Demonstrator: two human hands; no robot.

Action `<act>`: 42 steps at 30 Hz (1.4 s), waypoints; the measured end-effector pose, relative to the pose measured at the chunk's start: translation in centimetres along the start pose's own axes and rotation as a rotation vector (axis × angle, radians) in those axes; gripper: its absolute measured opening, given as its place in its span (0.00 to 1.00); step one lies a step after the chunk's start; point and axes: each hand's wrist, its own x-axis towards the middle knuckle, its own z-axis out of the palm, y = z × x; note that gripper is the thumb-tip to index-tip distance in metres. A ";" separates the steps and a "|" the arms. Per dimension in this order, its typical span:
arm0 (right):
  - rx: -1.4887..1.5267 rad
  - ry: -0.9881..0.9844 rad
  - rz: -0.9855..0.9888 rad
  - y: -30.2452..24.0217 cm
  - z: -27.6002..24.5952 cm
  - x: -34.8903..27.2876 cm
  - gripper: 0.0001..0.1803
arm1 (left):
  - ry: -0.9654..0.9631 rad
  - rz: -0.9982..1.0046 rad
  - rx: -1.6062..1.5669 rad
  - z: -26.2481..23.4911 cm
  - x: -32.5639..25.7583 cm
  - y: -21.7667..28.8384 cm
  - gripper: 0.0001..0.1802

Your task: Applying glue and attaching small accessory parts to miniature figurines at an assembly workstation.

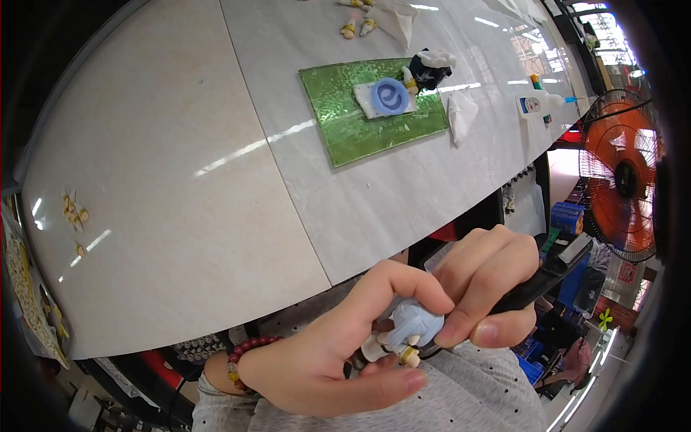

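Over my lap, my left hand (331, 345) is closed around a small figurine (415, 322) with pale blue hair and cream and yellow parts. Its head faces my right hand, while its lower part is partly hidden by my fingers. My right hand (489, 288) is curled, its fingertips against the side of the blue head; what lies inside that grip is hidden. A black bar with a grey end (551, 273) shows behind my right hand, and I cannot tell whether the hand holds it. A red bead bracelet (248, 349) circles my left wrist.
On the table (165, 237) lies a green glass-like board (360, 140) bearing a blue round dish (389, 96) and a dark-haired figure part. White tissue (462, 119) and a white glue bottle (536, 106) stand rightward. Small figure parts (74, 211) lie far left. An orange fan (622, 176) stands at right.
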 end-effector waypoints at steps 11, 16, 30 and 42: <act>-0.034 -0.002 -0.029 -0.1 0.2 0.2 0.07 | -0.091 -0.038 -0.024 -0.6 0.0 -0.1 0.25; -0.063 0.046 -0.151 0.5 0.5 0.3 0.08 | -0.052 -0.003 -0.035 -0.4 -0.1 -0.1 0.27; -0.086 0.061 -0.207 0.0 1.0 0.1 0.08 | -0.218 0.347 0.193 -0.3 1.1 1.7 0.28; -1.458 0.593 -0.397 -2.8 -3.0 -0.5 0.11 | 0.112 0.270 -0.158 0.0 -0.6 0.0 0.33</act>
